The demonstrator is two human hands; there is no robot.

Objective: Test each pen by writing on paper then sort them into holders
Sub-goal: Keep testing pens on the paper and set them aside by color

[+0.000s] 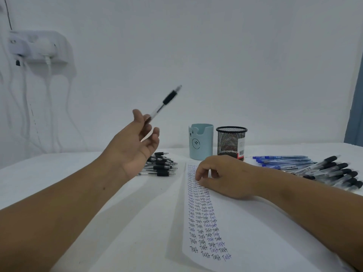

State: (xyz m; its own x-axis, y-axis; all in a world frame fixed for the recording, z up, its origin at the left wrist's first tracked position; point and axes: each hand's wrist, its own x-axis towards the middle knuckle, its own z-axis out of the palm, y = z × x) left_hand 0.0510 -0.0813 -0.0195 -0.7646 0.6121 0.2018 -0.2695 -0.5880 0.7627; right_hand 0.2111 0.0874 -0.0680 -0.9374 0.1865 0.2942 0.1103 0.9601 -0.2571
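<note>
My left hand (135, 146) is raised above the table, palm up, pinching the rear end of a clear pen with a black grip (165, 104) that points up and to the right. My right hand (222, 176) rests on the white paper (245, 232), fingers loosely curled, holding nothing. The paper carries columns of the word "Test". A light blue bear holder (201, 144) and a black mesh holder (231, 143) stand behind the paper. Several black pens (161, 166) lie in a pile under my left hand.
Blue pens (282, 160) and more black-grip pens (334, 171) lie at the right of the white table (49, 173). A white wall outlet with cables (39, 46) hangs at the far left. A blue curtain edge (355, 107) shows at the right.
</note>
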